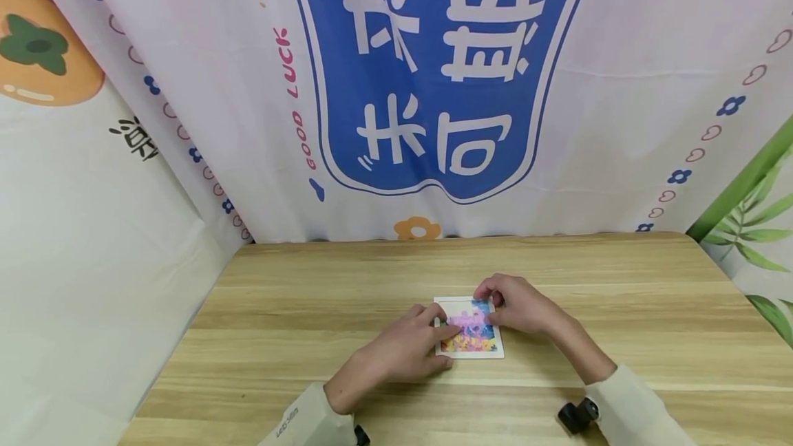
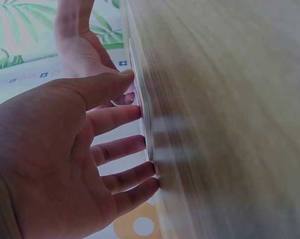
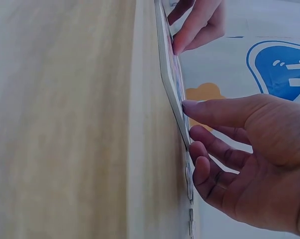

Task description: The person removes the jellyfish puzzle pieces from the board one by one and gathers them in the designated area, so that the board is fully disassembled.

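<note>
A small square picture board (image 1: 469, 355) with a white border lies flat on the table. It looks like a jigsaw in a frame: pink, blue and yellow artwork covers most of it, while a patch at its upper left is plain white. My left hand (image 1: 409, 346) rests along the board's left side, its fingers spread, fingertips touching picture and edge. At the upper right corner is my right hand (image 1: 520, 305), fingers bent loosely. In the right wrist view its thumb (image 3: 192, 107) touches the board's face; no piece shows between thumb and fingers.
The wooden table (image 1: 297, 308) runs back to a printed curtain (image 1: 557, 177). Small thin flat pieces (image 3: 189, 184) lie beyond the board in the right wrist view. A black device (image 1: 577, 416) sits by the right cuff.
</note>
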Demonstrator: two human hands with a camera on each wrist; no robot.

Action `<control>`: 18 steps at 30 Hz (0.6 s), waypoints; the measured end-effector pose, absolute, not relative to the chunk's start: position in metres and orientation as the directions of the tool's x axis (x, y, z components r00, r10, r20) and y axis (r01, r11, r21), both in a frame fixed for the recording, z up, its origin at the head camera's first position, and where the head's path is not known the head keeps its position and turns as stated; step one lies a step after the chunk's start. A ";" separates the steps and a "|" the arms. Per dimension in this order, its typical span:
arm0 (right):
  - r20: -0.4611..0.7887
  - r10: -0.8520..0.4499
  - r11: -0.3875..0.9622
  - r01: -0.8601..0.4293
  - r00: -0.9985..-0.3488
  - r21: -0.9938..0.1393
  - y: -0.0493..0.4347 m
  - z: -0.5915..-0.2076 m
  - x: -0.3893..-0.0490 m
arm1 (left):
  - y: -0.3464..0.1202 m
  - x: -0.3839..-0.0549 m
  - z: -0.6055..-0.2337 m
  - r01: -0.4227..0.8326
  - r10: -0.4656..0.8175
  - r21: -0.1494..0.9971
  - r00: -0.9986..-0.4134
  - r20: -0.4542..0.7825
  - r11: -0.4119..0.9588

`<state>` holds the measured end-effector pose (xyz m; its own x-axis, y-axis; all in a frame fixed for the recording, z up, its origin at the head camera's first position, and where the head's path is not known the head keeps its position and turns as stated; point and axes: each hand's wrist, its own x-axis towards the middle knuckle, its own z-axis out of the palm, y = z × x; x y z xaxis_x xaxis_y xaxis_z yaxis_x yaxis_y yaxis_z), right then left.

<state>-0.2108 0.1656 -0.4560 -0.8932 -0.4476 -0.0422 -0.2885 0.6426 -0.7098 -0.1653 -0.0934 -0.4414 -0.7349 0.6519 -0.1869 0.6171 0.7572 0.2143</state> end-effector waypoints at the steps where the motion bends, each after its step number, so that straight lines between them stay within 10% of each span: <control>1: -0.045 -0.444 0.646 -0.285 -0.895 -0.708 0.165 -0.456 -0.211 | -0.093 -0.165 -0.441 0.617 0.651 0.214 -0.735 -0.187 0.758; 18: -0.030 -0.404 0.746 -0.311 -0.914 -0.589 0.157 -0.448 -0.204 | -0.094 -0.167 -0.444 0.619 0.655 0.221 -0.735 -0.176 0.754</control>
<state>-0.2038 0.1574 -0.4480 -0.9142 -0.4042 -0.0298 -0.3108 0.7463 -0.5885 -0.1672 -0.0935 -0.4441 -0.7345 0.6553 -0.1763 0.6192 0.7535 0.2209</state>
